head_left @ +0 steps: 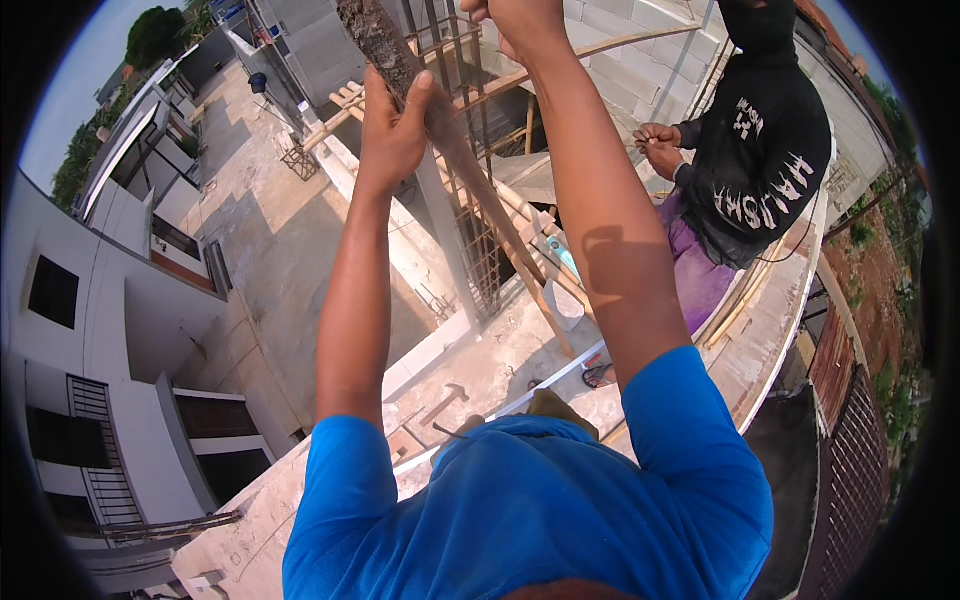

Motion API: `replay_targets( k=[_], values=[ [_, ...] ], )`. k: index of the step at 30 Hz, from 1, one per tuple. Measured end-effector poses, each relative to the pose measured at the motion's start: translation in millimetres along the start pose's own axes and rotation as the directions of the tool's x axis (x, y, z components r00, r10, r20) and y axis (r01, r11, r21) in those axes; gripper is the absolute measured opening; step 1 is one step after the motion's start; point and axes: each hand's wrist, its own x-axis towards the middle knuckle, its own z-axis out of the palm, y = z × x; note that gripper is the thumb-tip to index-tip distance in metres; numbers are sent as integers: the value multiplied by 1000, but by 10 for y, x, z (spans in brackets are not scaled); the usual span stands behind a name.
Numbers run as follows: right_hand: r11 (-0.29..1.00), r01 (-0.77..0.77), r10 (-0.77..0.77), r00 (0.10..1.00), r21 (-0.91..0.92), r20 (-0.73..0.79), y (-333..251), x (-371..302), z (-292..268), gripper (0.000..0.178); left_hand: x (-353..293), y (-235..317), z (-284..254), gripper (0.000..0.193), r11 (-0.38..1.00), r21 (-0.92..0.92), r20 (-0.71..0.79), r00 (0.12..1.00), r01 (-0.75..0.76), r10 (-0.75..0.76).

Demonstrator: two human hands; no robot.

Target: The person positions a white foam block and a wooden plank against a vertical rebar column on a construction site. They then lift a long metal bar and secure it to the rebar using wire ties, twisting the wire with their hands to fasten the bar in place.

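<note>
Both my arms reach up and away from me. My left hand is closed around a rough, bark-covered wooden pole, with the thumb on its near side. The pole slants down toward the ledge, where its lower part looks smoother. My right hand is raised at the top edge with curled fingers; the frame cuts it off, so what it grips, if anything, is hidden. Behind the pole stand upright steel bars and a rebar cage.
A hammer lies on the concrete ledge before me. A turquoise tool and a pale scoop-like piece are beside the pole's foot. At right sits a person in a black hooded top. Drops flank the ledge, with a paved yard at left.
</note>
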Motion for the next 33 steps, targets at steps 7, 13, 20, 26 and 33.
replay_targets(
  k=[7, 13, 20, 26, 33],
  values=[
    [965, -150, 123, 983, -217, -135, -33, 122, -320, 28, -82, -37, 63, 29, 995, 64, 44, 996, -76, 73],
    [972, 211, -135, 864, 106, -486, 136, 448, -23, 26, -44, -26, 107, 26, 999, 19, 52, 998, -49, 48],
    [943, 321, -225, 808, 87, -545, -313, 900, 347, 25, -30, 32, 112, 30, 996, -86, -9, 1000, -4, 3],
    [786, 462, -124, 769, 410, -627, -507, 1106, 681, 27, 47, 21, 64, 37, 985, -164, 0, 999, 44, -44],
    [794, 22, 149, 962, 607, -229, -328, 860, 345, 31, 93, 12, 116, 40, 987, -158, 22, 999, 31, -28]
  ],
)
